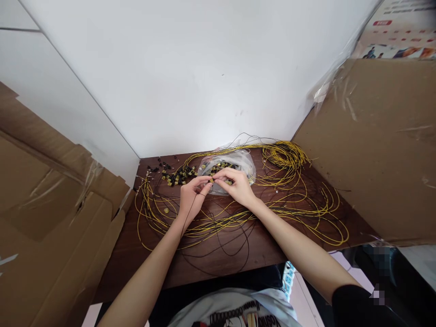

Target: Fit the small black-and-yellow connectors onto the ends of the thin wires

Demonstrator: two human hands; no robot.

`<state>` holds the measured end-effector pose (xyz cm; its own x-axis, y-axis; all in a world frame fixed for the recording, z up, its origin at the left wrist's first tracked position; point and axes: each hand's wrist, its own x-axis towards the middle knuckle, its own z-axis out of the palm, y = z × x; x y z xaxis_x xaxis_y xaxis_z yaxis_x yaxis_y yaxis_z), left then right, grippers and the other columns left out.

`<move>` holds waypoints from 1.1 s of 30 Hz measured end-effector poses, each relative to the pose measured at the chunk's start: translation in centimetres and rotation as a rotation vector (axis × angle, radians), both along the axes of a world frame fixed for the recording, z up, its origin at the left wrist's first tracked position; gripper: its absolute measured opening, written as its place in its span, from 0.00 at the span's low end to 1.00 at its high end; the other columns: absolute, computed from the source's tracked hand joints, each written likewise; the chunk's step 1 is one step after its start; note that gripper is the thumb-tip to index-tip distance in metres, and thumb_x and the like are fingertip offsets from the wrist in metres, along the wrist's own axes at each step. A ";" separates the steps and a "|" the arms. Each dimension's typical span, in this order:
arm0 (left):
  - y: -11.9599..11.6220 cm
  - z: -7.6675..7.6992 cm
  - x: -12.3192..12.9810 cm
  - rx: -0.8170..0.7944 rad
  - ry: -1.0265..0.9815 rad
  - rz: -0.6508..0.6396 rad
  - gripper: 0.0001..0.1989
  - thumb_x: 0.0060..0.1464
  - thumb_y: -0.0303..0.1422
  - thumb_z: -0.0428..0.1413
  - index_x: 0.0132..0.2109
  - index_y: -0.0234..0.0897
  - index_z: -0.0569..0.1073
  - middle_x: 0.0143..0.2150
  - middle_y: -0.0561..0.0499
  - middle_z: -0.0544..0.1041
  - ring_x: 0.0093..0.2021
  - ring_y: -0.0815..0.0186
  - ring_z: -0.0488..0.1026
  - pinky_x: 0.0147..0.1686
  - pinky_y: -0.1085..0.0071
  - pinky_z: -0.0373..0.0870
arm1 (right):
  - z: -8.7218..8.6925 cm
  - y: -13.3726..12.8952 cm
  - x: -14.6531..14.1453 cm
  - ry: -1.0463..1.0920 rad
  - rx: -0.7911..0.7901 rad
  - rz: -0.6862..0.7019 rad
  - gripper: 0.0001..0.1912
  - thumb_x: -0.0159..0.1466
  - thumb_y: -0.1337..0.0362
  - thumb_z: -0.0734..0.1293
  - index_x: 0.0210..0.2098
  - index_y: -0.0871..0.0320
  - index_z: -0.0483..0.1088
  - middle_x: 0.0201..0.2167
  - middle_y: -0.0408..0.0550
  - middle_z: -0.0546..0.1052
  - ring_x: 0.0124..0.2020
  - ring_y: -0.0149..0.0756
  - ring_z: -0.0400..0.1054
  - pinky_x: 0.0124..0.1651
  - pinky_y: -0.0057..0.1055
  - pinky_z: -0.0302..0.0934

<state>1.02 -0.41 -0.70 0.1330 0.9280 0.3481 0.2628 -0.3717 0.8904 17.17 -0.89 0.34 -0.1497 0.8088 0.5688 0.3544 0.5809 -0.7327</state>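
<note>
My left hand (193,196) and my right hand (239,185) meet fingertip to fingertip over a clear plastic bag (250,162). Pinched between them is a small yellow and black part (211,180), whose details are too small to make out. A thin black wire (186,215) runs down over my left wrist. Small black and yellow pieces (221,166) lie in the bag behind my fingers. More black and yellow connectors (179,176) are heaped left of the bag. Yellow and black wires (231,221) stretch across the table beneath my wrists.
A coil of yellow wire (288,156) lies at the back right of the brown table (211,259). Small black bits (163,164) are scattered at the back left. Cardboard stands on both sides (51,204), (374,159). A white wall (204,77) rises behind.
</note>
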 end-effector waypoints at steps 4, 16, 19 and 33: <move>-0.1 0.1 0.1 -0.028 0.001 0.010 0.11 0.47 0.34 0.57 0.39 0.34 0.76 0.33 0.49 0.77 0.26 0.71 0.69 0.28 0.76 0.67 | -0.1 0.1 0.0 -0.025 0.038 0.004 0.06 0.60 0.68 0.64 0.35 0.58 0.72 0.32 0.47 0.75 0.33 0.33 0.68 0.37 0.29 0.62; 0.0 0.0 0.1 0.007 0.037 0.015 0.11 0.47 0.35 0.57 0.38 0.34 0.76 0.28 0.52 0.75 0.22 0.73 0.65 0.24 0.78 0.63 | 0.0 0.1 0.2 -0.116 0.117 0.017 0.06 0.59 0.72 0.63 0.33 0.59 0.71 0.29 0.47 0.72 0.31 0.32 0.65 0.36 0.29 0.60; 0.1 -0.1 0.0 0.042 0.075 0.018 0.11 0.48 0.35 0.57 0.38 0.34 0.76 0.22 0.55 0.70 0.20 0.74 0.61 0.21 0.78 0.59 | 0.0 0.0 0.2 -0.146 0.138 0.023 0.05 0.59 0.73 0.62 0.32 0.60 0.70 0.28 0.46 0.72 0.31 0.32 0.64 0.36 0.29 0.59; 0.3 -0.6 -0.3 0.055 0.083 -0.002 0.12 0.47 0.36 0.57 0.37 0.35 0.77 0.20 0.56 0.66 0.20 0.73 0.59 0.21 0.77 0.57 | -0.3 -0.1 0.1 -0.184 0.166 0.013 0.05 0.60 0.72 0.61 0.30 0.59 0.65 0.27 0.45 0.69 0.30 0.32 0.62 0.35 0.29 0.58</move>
<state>0.72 -0.13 -1.30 0.1655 0.9076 0.3860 0.3342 -0.4198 0.8438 17.24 -0.95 0.02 -0.2730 0.7040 0.6556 0.4649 0.6932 -0.5508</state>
